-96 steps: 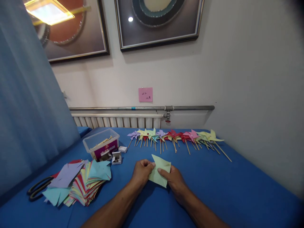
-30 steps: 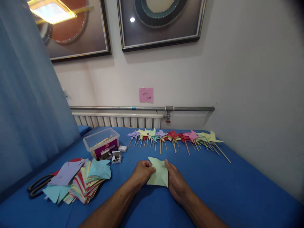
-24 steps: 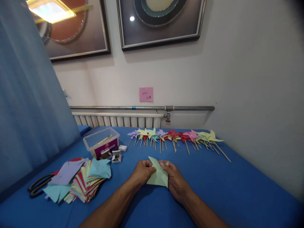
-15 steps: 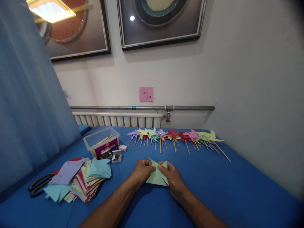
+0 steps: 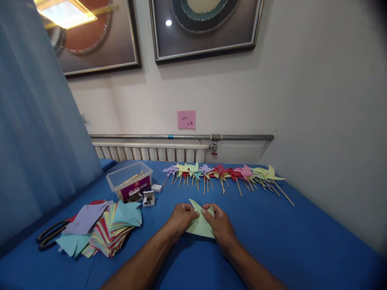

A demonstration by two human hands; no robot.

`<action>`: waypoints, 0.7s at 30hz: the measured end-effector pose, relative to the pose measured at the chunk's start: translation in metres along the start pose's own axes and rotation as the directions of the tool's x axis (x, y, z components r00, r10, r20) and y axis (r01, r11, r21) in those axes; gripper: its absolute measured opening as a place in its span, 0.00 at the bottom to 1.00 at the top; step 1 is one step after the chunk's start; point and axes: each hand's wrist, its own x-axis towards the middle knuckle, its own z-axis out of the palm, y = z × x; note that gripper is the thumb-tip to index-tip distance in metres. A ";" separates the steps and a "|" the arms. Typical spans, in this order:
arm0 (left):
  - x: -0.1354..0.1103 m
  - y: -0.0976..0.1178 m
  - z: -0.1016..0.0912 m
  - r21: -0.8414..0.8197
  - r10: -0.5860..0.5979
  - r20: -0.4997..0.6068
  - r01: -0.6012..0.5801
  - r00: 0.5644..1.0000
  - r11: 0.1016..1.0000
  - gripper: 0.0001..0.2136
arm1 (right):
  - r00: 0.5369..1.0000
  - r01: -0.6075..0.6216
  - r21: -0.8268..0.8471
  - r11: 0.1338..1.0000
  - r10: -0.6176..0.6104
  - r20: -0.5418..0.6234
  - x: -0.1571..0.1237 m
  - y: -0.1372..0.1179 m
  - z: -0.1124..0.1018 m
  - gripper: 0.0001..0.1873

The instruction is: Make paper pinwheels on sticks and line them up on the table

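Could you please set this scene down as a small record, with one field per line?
Left hand: pinching the green paper near its left edge
Right hand: gripping the same sheet from the right, thumb on top
Left of hands: a pile of coloured paper; black-handled scissors partly under it
Behind the pile: a clear tub containing light sticks
In front of tub: a white box, open, with small shiny pieces
Far side: a row of paper pinwheels on sticks, lying down
Surface: blue cover
Wall: pink note
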 end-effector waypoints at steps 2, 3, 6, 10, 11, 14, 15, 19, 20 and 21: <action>0.000 0.000 0.000 -0.008 -0.001 0.004 0.001 1.000 1.000 0.14 | 1.000 -0.004 0.008 1.000 0.004 -0.003 0.000 0.001 0.000 0.22; 0.000 0.000 -0.001 -0.010 0.003 0.009 -0.003 1.000 1.000 0.14 | 1.000 -0.004 0.005 1.000 0.004 -0.004 0.000 0.001 0.000 0.22; 0.000 -0.002 -0.001 -0.018 0.015 0.038 -0.015 0.999 1.000 0.16 | 1.000 -0.006 -0.031 0.999 0.006 -0.008 -0.002 -0.002 0.000 0.20; 0.002 -0.006 -0.002 -0.030 0.020 0.076 -0.018 0.997 0.999 0.17 | 0.998 0.039 -0.146 0.988 -0.045 -0.040 -0.007 -0.010 0.000 0.15; 0.002 -0.006 -0.002 -0.032 0.021 0.077 -0.019 0.997 0.999 0.17 | 0.996 0.059 -0.190 0.980 -0.070 -0.051 -0.008 -0.013 -0.001 0.14; 0.002 -0.006 -0.002 -0.044 0.027 0.076 -0.024 0.997 0.999 0.19 | 0.989 0.093 -0.297 0.950 -0.122 -0.080 -0.012 -0.018 0.000 0.12; 0.001 -0.005 -0.002 -0.047 0.032 0.079 -0.029 0.996 0.998 0.19 | 0.989 0.096 -0.309 0.946 -0.127 -0.081 -0.013 -0.018 0.000 0.12; -0.004 0.001 0.000 -0.045 0.030 0.060 -0.028 0.998 0.999 0.18 | 0.995 0.077 -0.239 0.968 -0.089 -0.039 -0.013 -0.017 0.001 0.15; -0.004 0.002 0.000 -0.045 0.027 0.047 -0.025 0.999 0.999 0.18 | 0.997 0.066 -0.195 0.978 -0.073 -0.027 -0.012 -0.016 0.002 0.17; -0.005 0.004 0.001 -0.047 0.026 0.035 -0.024 0.999 0.999 0.17 | 0.998 0.048 -0.146 0.988 -0.052 -0.021 -0.011 -0.015 0.003 0.19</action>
